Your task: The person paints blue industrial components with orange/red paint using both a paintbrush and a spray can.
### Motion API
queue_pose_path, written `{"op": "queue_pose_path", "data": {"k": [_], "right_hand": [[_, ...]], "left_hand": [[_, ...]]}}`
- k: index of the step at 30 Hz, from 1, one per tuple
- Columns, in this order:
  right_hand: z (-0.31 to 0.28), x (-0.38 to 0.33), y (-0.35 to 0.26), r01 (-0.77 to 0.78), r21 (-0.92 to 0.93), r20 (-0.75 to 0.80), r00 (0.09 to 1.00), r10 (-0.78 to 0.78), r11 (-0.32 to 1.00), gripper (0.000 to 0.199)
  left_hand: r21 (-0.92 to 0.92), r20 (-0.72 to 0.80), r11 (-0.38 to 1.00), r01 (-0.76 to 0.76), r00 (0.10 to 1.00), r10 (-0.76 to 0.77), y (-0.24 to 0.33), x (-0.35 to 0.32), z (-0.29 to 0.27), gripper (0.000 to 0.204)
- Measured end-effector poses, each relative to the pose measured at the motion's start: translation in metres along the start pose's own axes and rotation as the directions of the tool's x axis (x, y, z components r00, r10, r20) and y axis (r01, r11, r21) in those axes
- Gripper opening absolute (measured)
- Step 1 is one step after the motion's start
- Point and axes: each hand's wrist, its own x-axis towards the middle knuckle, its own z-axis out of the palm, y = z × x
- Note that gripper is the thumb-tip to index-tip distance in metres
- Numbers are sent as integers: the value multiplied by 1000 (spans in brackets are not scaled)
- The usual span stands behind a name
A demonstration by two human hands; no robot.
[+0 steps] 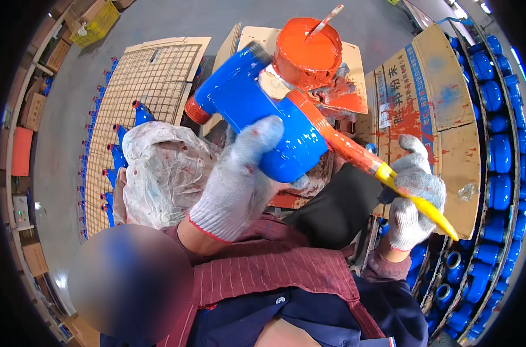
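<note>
My left hand (pixel 237 179), in a white knit glove, grips a glossy blue pipe fitting (pixel 240 101) from below, with the thumb across its body. Its threaded end (pixel 196 110) on the left is coated red. At the right, the tip of a paintbrush (pixel 355 151) covered in red paint meets another red thread. My gloved right hand (pixel 416 191) is closed around the brush's yellow handle; one finger is raised. Beyond the fitting, a tub of red paint (pixel 303 74) stands with a paint-smeared stick (pixel 325 22) leaning in it.
A wire mesh (pixel 153 69) lies on the left, with several blue parts (pixel 115 155) beside and below it. A stained white cloth (pixel 164 173) bulges near my left arm. Cardboard (pixel 457 107) and racks of blue fittings (pixel 499 153) line the right.
</note>
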Motion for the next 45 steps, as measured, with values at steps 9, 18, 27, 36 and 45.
{"op": "queue_pose_path", "data": {"k": [9, 18, 27, 36, 45], "right_hand": [[-27, 12, 59, -108, 335, 75, 993, 88, 936, 28], [-8, 67, 20, -386, 527, -282, 761, 585, 757, 24], [60, 127, 16, -381, -102, 290, 872, 394, 919, 25], [52, 58, -36, 513, -741, 425, 858, -289, 432, 39], [31, 2, -25, 134, -471, 177, 983, -55, 872, 22]], "left_hand": [[-589, 344, 631, 504, 863, -369, -7, 2, -1, 80], [226, 124, 973, 39, 990, -69, -8, -8, -56, 54], [707, 137, 696, -124, 990, 37, -11, -28, -55, 71], [650, 0, 760, -17, 1000, 23, -11, -30, -45, 67], [-26, 173, 881, 472, 870, -461, 6, -32, -17, 62]]}}
